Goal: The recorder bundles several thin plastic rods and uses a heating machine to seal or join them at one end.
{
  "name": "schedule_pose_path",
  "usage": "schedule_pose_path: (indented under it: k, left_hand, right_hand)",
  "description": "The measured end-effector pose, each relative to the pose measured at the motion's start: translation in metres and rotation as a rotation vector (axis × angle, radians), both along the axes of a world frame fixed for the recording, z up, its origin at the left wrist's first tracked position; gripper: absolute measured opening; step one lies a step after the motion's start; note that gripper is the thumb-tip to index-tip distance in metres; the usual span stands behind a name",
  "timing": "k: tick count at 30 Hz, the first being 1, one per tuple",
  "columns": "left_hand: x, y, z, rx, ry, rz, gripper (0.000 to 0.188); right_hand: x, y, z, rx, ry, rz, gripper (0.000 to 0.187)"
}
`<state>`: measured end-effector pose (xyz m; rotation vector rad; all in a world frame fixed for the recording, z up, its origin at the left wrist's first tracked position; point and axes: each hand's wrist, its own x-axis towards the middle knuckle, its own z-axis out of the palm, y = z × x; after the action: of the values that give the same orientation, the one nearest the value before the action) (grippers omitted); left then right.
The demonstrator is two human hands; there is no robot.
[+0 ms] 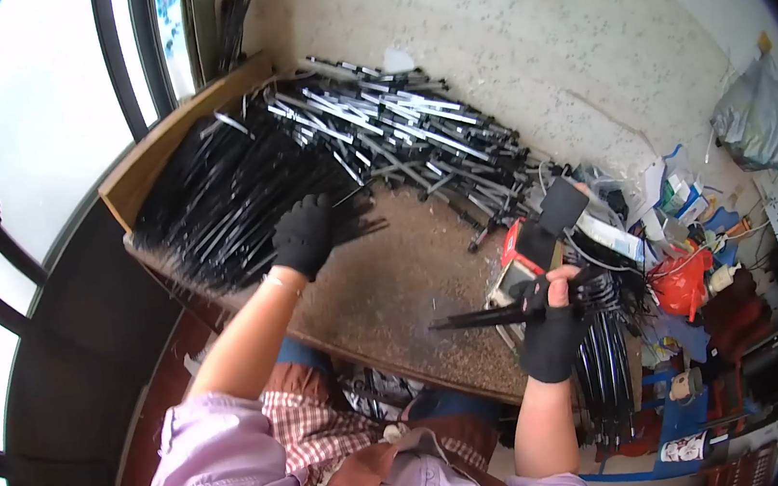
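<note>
- Handful of thin black rods (476,319): in the right hand (554,334), above the right part of the tabletop (364,280), near its near edge. Free ends point left, roughly level.
- Right hand: black glove, thumb and some fingertips bare. Grip closed around the rods, thumb on top.
- Left hand (304,238): black glove, at the right side of the black rod pile (228,195), fingers bent over it. A thin rod shows by the fingertips; cannot tell if it's gripped.
- Black rod pile: fills the left end of the tabletop, lying at a slant, reaching close to the near edge.
- Wooden board (186,132): stands on edge along the tabletop's left edge, beside the pile.
- Silver-and-black rods (413,119): loose heap along the far edge, against the wall (482,47), lying criss-cross.
- Bundle of glossy black rods (604,367): at the near right corner, just right of the right hand, ends pointing toward the person.
- Red-sided object (511,244): right part of the tabletop, beyond the right hand; kind unclear.
- Red plastic bag (680,283): in clutter off to the right.
- Grey plastic bag (760,120): hangs by the wall, far right.
- Window (34,121): left, beyond the wooden board.
</note>
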<state>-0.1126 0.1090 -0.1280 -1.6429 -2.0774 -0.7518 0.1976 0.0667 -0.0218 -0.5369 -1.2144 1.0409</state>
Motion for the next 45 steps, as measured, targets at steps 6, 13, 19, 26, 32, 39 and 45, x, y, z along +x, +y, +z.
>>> schedule_pose_path:
  k: [6, 13, 19, 26, 32, 39, 45]
  left_hand:
    - [0.141, -0.057, 0.082, 0.182, -0.799, -1.163, 0.042]
    - [0.166, -0.055, -0.019, -0.305, -0.855, -1.162, 0.045]
    - [0.161, -0.132, -0.046, 0.068, -1.257, -1.034, 0.03]
    - [0.166, -0.182, -0.084, -0.885, -1.05, -0.981, 0.04]
    - [0.161, -0.171, -0.043, -1.034, -1.448, -0.881, 0.035]
    - [0.135, -0.131, 0.011, -0.751, -0.722, -1.616, 0.038]
    - [0.114, -0.109, 0.048, -0.456, -1.108, -1.01, 0.037]
  right_hand:
    - [-0.029, -0.003, 0.01, 0.27, -0.112, -0.15, 0.042]
    - [-0.017, -0.02, 0.001, 0.165, -0.13, -0.09, 0.047]
    - [0.007, -0.013, 0.004, -0.038, 0.145, -0.064, 0.043]
    - [-0.022, 0.022, -0.086, -0.01, -0.583, -0.371, 0.032]
    - [0.034, -0.08, -0.111, -0.465, -1.342, 0.008, 0.036]
    - [0.034, -0.099, -0.092, -1.134, -0.199, 0.291, 0.034]
    - [0.047, -0.103, -0.121, -0.836, -0.791, 0.295, 0.029]
